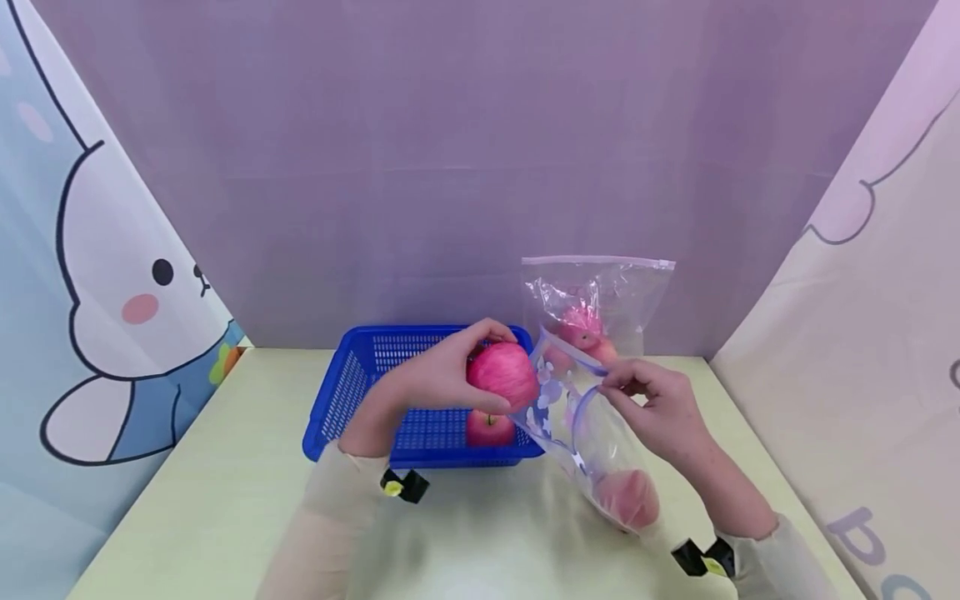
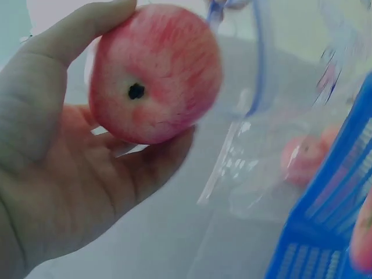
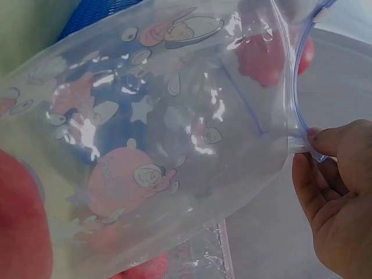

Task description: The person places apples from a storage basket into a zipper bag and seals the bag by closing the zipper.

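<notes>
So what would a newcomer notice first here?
The pink apple gripped in the left hand, right at the mouth of the clear bag that the right hand pinches open by its rim. Behind sits a blue basket, another apple inside.

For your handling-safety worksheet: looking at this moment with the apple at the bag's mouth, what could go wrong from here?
1. The right hand pinches only one edge of the zip bag; the mouth may sag and the apple could catch on the rim.
2. The left hand grips that apple by its fingertips, so it might slip onto the table.
3. An apple already in the bag may get bruised.
</notes>
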A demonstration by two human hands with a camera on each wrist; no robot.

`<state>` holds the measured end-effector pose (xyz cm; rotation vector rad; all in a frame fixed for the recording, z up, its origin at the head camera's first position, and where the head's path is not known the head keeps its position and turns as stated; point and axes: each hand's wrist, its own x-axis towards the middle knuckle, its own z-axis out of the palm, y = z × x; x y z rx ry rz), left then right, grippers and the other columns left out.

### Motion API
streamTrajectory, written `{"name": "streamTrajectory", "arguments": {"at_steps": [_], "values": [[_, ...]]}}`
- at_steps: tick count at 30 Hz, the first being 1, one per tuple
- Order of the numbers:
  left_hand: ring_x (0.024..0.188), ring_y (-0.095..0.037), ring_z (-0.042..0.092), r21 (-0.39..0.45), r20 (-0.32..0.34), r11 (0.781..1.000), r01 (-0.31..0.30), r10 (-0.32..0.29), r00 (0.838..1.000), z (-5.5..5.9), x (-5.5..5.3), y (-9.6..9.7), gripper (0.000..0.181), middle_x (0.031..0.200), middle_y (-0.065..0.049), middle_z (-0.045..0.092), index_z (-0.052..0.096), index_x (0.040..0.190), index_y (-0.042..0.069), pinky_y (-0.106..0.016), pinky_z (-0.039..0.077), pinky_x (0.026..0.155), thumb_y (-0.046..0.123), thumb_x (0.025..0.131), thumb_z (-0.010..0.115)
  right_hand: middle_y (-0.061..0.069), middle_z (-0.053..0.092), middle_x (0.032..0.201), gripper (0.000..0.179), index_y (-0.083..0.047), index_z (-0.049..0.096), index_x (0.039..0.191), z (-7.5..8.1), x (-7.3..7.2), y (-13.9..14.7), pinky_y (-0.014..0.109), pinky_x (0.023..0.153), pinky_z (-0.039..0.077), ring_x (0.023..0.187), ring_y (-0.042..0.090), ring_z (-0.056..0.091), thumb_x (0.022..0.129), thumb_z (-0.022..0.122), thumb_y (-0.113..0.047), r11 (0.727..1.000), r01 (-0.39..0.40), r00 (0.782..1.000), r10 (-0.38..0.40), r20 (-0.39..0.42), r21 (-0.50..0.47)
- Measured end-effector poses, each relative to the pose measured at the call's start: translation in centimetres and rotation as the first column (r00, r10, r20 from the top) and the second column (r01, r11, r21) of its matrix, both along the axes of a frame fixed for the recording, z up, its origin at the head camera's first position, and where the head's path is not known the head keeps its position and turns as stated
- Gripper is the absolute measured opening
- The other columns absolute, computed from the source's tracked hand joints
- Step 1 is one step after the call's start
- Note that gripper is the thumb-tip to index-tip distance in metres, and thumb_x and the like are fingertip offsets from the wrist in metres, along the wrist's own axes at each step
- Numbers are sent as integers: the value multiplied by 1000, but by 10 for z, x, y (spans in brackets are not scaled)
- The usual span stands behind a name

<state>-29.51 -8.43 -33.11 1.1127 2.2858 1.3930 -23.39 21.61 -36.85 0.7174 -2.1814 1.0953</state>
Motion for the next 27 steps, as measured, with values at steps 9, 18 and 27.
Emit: {"name": "streamTrajectory", "arguments": {"at_steps": [9,18,27], "values": [[114,-19,53,153,-18,986,-61,65,998,-29,15,31,74,127,3,49,44,135,22,-33,55,78,21,74,86,12,67,76,25,2,66,79,22,20,-22,15,55,47,62,12,59,69,71,25,999,1,1000,-2,-25,-44],[113,-16,51,155,-127,980,-125,145,981,-41,18,49,75,126,6,48,49,137,26,-30,54,80,26,72,87,15,67,77,22,4,67,79,20,26,-21,14,62,50,68,9,60,70,71,24,997,17,1000,-18,-11,-78],[109,-14,52,124,-207,977,-173,195,959,-49,17,57,74,125,7,49,51,134,24,-28,52,82,22,71,87,16,66,74,23,5,66,78,17,24,-25,14,62,50,68,6,62,70,68,26,990,-35,998,27,-55,-135]]}}
